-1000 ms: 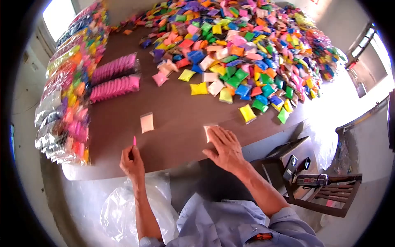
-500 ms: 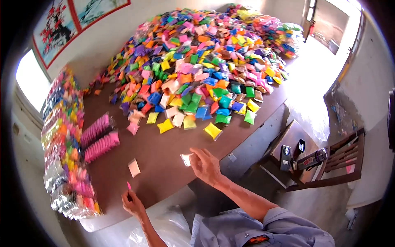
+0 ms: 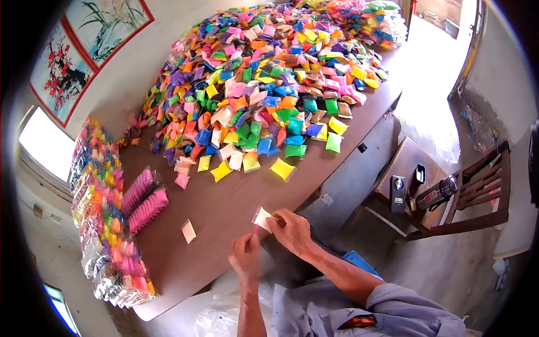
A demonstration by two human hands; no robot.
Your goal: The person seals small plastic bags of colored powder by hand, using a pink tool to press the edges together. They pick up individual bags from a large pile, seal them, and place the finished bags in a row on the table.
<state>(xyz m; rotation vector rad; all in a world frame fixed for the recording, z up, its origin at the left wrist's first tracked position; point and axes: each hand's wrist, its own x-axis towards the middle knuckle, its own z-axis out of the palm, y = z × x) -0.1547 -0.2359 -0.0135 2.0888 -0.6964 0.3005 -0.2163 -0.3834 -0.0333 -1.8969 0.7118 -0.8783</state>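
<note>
My right hand (image 3: pixel 290 229) pinches a small clear packet with pale contents (image 3: pixel 262 218) above the table's front edge. Just left of it and lower, my left hand (image 3: pixel 246 254) is closed on a small pink piece (image 3: pixel 256 229), which touches or nearly touches the packet. A pale peach packet (image 3: pixel 189 231) lies flat on the brown table (image 3: pixel 224 210), left of my hands. Beyond them, a yellow packet (image 3: pixel 282 169) rests at the near side of a large heap of colourful packets (image 3: pixel 252 84).
Two rows of pink packets (image 3: pixel 149 210) lie beside a long stack of bagged packets (image 3: pixel 115 224) on the left. At right, a small wooden table (image 3: pixel 404 163) holds a flask (image 3: pixel 438 192) and a dark device (image 3: pixel 398 194), near a wooden chair (image 3: pixel 483 196).
My left hand has moved right and up with the pink piece, to the packet in my right hand. My right hand has shifted slightly right. The whole view has tilted.
</note>
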